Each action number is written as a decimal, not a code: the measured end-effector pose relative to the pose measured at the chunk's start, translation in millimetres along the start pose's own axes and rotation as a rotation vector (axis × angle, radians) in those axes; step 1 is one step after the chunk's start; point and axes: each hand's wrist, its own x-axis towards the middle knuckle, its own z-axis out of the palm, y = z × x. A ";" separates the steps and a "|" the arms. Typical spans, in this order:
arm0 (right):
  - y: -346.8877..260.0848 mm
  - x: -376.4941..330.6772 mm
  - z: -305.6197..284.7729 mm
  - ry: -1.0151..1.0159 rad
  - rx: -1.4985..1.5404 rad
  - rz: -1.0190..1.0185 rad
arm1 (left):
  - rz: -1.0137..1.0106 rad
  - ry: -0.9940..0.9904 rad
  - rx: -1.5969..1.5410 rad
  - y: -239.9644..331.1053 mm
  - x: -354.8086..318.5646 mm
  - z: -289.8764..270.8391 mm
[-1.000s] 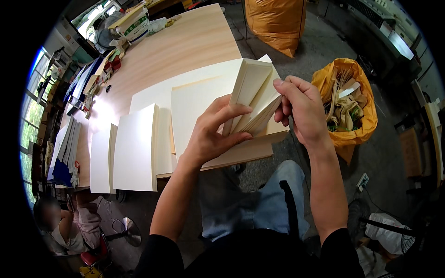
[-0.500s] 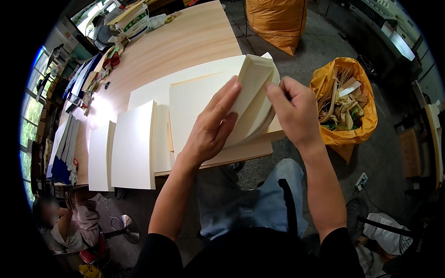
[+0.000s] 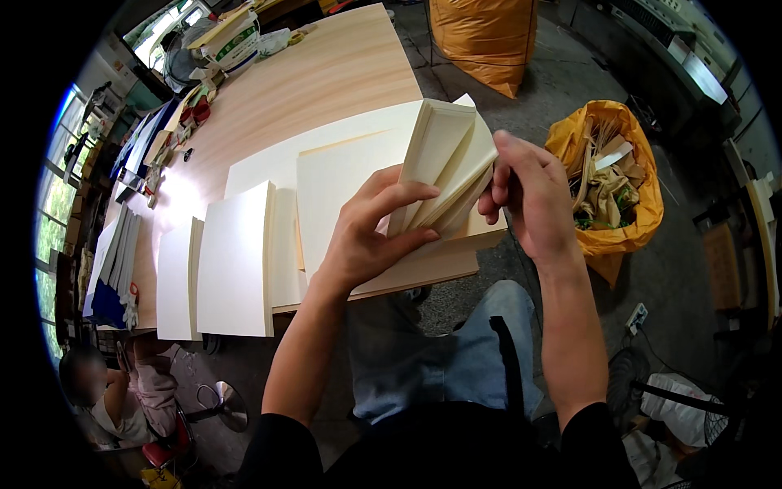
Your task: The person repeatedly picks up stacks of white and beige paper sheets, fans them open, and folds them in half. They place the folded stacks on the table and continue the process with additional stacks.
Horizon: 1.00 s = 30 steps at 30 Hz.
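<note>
Head view: the fingers of my left hand (image 3: 362, 232) clamp the near left side of a cream paper sheaf (image 3: 436, 147), thumb on the near side and forefinger across it, its leaves splayed over the bench (image 3: 342, 69). My right hand (image 3: 538, 200) stands at the sheaf's right edge, its fingers curled; from this angle I cannot tell whether thumb and forefinger pinch the leaves or only brush them.

The step in hand, I judge, is fanning the sheets loose; the next move calls for a firm left hold and a light right touch, so the leaves part without creasing.

By count, one sheaf is in my hold. Below it lies one broad cream stack (image 3: 342, 183) on one wider cream layer (image 3: 261, 161). To the left, two white stacks lie side by side, one larger white stack (image 3: 235, 257) and one smaller white stack (image 3: 176, 281). Farther out are two orange bags: one open bag (image 3: 611, 244) of scraps (image 3: 603, 196), one bulging bag (image 3: 485, 41) beyond. One person (image 3: 134, 420) sits at lower left.
</note>
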 end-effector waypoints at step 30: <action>0.6 0.9 -3.1 -0.047 -0.335 -0.117 | -0.052 0.029 -0.058 5.2 -0.3 1.7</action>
